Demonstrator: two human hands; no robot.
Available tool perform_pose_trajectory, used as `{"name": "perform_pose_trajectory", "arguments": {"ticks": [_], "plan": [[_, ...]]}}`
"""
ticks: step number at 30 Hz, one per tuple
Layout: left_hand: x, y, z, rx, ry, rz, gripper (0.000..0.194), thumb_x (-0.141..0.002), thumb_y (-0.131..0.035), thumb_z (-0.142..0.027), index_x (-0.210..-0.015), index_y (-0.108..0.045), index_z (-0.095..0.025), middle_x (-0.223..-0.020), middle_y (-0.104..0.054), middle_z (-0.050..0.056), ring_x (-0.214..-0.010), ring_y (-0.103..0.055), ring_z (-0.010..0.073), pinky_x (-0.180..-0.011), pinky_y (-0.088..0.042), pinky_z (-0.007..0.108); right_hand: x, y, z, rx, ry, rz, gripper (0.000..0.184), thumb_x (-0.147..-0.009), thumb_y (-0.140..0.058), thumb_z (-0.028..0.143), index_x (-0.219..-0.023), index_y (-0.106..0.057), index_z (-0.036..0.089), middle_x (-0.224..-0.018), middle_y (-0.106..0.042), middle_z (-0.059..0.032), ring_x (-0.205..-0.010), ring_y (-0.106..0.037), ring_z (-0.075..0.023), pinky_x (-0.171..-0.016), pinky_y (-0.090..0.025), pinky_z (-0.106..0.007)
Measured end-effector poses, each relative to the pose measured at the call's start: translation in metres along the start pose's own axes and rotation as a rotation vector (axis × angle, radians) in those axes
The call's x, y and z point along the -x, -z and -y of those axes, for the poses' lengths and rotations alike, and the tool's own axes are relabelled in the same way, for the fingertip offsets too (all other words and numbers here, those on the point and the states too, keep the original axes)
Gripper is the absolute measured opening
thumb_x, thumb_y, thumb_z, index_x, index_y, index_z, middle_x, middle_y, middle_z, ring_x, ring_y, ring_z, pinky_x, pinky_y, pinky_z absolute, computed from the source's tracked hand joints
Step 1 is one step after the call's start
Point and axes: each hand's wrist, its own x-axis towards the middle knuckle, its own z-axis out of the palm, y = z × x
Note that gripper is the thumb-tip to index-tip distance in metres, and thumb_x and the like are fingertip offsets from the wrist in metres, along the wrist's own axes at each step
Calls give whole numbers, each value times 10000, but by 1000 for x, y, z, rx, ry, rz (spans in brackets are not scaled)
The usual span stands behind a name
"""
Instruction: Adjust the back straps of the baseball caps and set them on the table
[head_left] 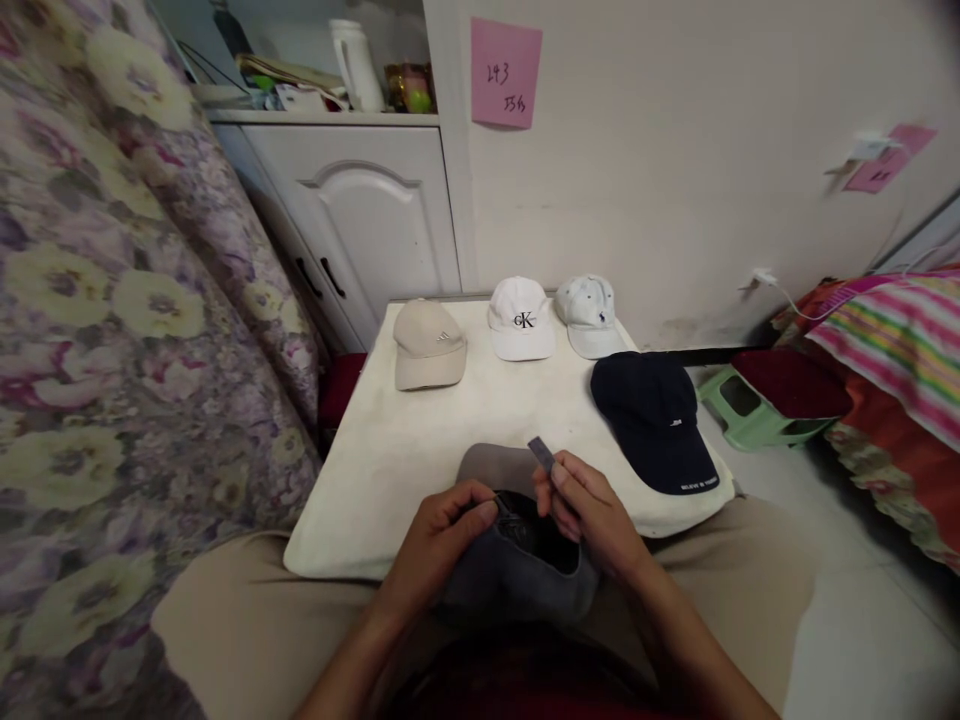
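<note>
A grey cap [517,575] rests upside down at my lap, its brim pointing toward the table and its dark inside facing up. My left hand [457,525] pinches the cap's edge at the left, thumb over fingers. Between the thumb and fingers of my right hand [589,500] is a short grey strap [541,454], its free end sticking up above the brim. Whether the strap joins the cap is hidden behind the fingers. Beyond, on the table, sit a beige cap [429,345], a white cap [521,320], a pale blue cap [589,315] and a navy cap [654,420].
The low table has a cream cover [360,500]. A floral curtain [150,350] hangs at the left, beside a white cabinet [367,200]. To the right stand a green stool [739,425] and a bed with a striped cover [900,330]. A pink note [506,75] is on the wall.
</note>
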Motion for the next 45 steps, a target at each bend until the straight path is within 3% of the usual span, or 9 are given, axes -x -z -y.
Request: {"name": "perform_pose_trajectory", "arguments": {"ticks": [4,7,12,16,20,22,27,33,45], "plan": [[2,1,2,13,8,22,240,-845,-655,-384,-757,-641,-162,-645,-534,-27,-583,-429,105,-522,-324,206,0,6,7,-121,-92,23,323,-893,-607,475,-929,-620,154,-750,-720,-57,-524,-590,-104,-531,-475,-225],[5,2,2,-9,-1,26,246,-855,-646,-394,-761,-639,-167,-644,-537,-29,-575,-424,102,-509,-319,203,-1,9,12,-123,-158,15,335,-827,-703,462,-915,-692,139,-900,-746,-94,-734,-688,-149,-706,-533,-267],[11,3,-6,-123,-43,-9,248,-870,-620,-403,-768,-651,-179,-631,-551,-25,-572,-445,116,-517,-342,218,-2,13,18,-89,-144,-39,299,-792,-754,397,-941,-739,139,-804,-730,-50,-646,-652,-116,-631,-522,-232],[15,3,-15,-252,-107,-28,250,-900,-581,-395,-795,-660,-181,-668,-565,-13,-622,-476,135,-556,-358,231,-1,12,28,-101,-92,-8,273,-821,-729,382,-974,-699,158,-783,-721,-35,-562,-625,-101,-538,-487,-212],[18,1,-18,-274,-157,-60,237,-918,-566,-376,-814,-652,-182,-726,-575,-6,-661,-478,135,-584,-355,234,0,4,37,-3,-9,25,243,-866,-670,398,-933,-664,163,-672,-669,9,-406,-416,-34,-397,-288,-163],[18,1,-17,-236,-149,-69,226,-917,-572,-371,-817,-648,-183,-721,-568,-11,-654,-465,129,-582,-348,230,0,-1,38,67,1,33,248,-875,-656,406,-896,-659,159,-559,-598,42,-391,-331,-31,-391,-208,-175],[16,0,-10,-33,-88,-38,221,-898,-603,-371,-796,-634,-177,-666,-533,-27,-606,-424,109,-555,-322,217,-3,-10,23,143,-33,85,304,-882,-633,434,-783,-656,148,-422,-454,78,-396,-303,-47,-428,-193,-207],[9,1,3,249,-16,49,228,-858,-660,-370,-780,-617,-160,-683,-540,-16,-617,-456,108,-579,-338,217,-10,-15,2,-97,-149,175,297,-866,-641,418,-745,-632,147,-396,-393,95,-361,-226,-47,-402,-159,-226],[4,3,12,308,3,79,218,-834,-688,-363,-791,-659,-151,-717,-612,14,-663,-529,138,-630,-383,238,-12,-24,-8,-248,-246,236,300,-816,-705,378,-673,-541,172,-423,-378,101,-370,-238,-44,-378,-190,-194]]}}
